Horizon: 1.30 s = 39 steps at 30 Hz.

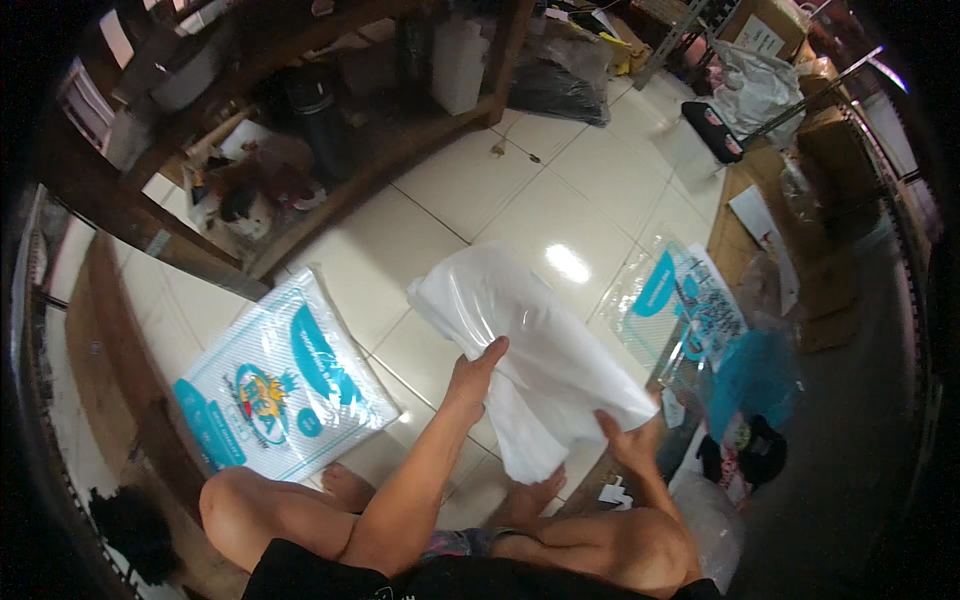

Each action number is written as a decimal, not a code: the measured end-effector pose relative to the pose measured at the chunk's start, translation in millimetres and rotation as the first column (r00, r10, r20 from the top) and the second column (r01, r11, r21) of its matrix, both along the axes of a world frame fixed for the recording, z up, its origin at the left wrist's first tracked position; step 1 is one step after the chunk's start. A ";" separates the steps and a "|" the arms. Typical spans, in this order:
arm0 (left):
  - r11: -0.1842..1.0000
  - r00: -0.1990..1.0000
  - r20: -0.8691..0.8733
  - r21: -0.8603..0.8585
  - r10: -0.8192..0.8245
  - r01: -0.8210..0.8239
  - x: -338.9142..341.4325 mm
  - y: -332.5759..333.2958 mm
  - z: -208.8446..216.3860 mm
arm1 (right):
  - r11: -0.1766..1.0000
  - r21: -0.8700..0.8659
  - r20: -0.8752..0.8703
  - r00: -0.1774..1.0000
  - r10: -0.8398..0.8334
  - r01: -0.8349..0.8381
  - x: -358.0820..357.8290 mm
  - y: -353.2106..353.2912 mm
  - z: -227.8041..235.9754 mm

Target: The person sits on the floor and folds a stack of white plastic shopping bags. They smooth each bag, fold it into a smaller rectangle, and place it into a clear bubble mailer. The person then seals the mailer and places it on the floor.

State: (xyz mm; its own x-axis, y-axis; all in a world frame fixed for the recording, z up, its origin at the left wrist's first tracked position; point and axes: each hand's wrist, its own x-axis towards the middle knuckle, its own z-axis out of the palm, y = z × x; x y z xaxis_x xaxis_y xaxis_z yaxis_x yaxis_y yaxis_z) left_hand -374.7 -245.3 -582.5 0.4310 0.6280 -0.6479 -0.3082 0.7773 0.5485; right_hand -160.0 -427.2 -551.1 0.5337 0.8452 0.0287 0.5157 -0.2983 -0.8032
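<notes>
A glossy white plastic bag point(545, 350), limp and creased, hangs between my hands above the tiled floor. My left hand point(478, 375) is closed on its near left side, thumb on top and the other fingers hidden under the plastic. At the lower right corner my right hand point(632, 440) grips the edge, its fingers partly behind the bag. To the left, a flat white and turquoise printed package point(285, 385) in clear plastic lies on the tiles beside my knee. Right of the bag sits a clear printed wrapper point(665, 305) with turquoise patches.
A dark wooden shelf point(400, 155) stands at the back left with a black cylinder point(312, 95). Crumpled turquoise plastic point(755, 375) and flattened cardboard point(825, 295) lie on the right. A black pouch point(712, 132) and a grey-white sack point(760, 85) are at the far right.
</notes>
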 end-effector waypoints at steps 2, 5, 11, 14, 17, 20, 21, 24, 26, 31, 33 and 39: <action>1.000 0.998 -0.060 -0.022 -0.023 0.021 -17.7 6.4 -24.7 | 0.998 0.041 -0.139 0.989 0.044 -0.039 -31.1 3.9 -33.9; 0.991 0.996 -0.066 -0.126 -0.060 0.051 -54.2 5.4 -66.2 | 0.969 -0.021 -0.394 0.893 0.219 -0.247 -30.2 -5.7 -79.6; 0.997 0.993 -0.104 -0.056 -0.058 0.052 -55.6 -3.5 -44.2 | 0.768 -0.272 -0.015 0.800 0.600 -0.580 -11.1 61.5 15.7; 0.996 0.998 0.029 -0.074 -0.054 0.056 -50.8 -4.5 -63.3 | 0.606 -0.353 0.196 0.577 0.793 -0.713 -55.4 106.5 4.2; 0.996 1.000 -0.023 -0.087 -0.011 0.009 -54.3 -6.1 -69.6 | 0.505 -0.606 0.216 0.484 0.848 -0.614 -98.8 128.9 -29.5; 0.994 0.993 -0.069 -0.069 -0.092 0.087 -59.8 -3.3 -75.7 | 0.651 -0.567 0.437 0.486 0.757 -0.504 -99.0 131.6 -68.0; 0.995 0.995 -0.070 -0.069 -0.070 0.065 -58.3 -3.8 -75.9 | 0.701 -0.536 0.482 0.511 0.712 -0.471 -93.8 132.0 -77.7; 0.999 0.997 -0.072 -0.049 -0.026 0.022 -52.1 -4.7 -72.3 | 0.814 -0.459 0.591 0.562 0.579 -0.355 -70.7 128.1 -93.7; 1.000 0.997 -0.072 -0.020 -0.022 0.020 -53.6 -6.0 -72.4 | 0.848 -0.456 0.632 0.574 0.522 -0.269 -53.8 132.8 -97.3; 0.993 0.998 -0.012 -0.092 0.067 -0.068 -53.1 -5.5 -73.8 | 0.870 -0.449 0.333 0.865 0.375 -0.204 34.7 150.2 -66.3; 0.989 0.995 0.008 -0.113 0.096 -0.095 -52.8 -6.2 -79.2 | 0.930 -0.337 0.329 0.908 0.261 -0.145 63.6 153.7 -69.3; 0.976 0.988 -0.011 -0.160 0.151 -0.151 -52.8 -6.8 -80.9 | 0.876 -0.326 0.557 0.677 0.482 -0.355 38.3 163.7 -69.6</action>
State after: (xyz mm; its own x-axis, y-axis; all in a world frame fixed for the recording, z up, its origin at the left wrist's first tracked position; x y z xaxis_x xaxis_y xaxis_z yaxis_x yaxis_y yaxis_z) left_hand -427.4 -252.1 -663.4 0.3396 0.5744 -0.7448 -0.4293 0.7992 0.4207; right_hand -121.8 -263.5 -620.7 0.0422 0.9982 0.0434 0.9729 -0.0312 -0.2291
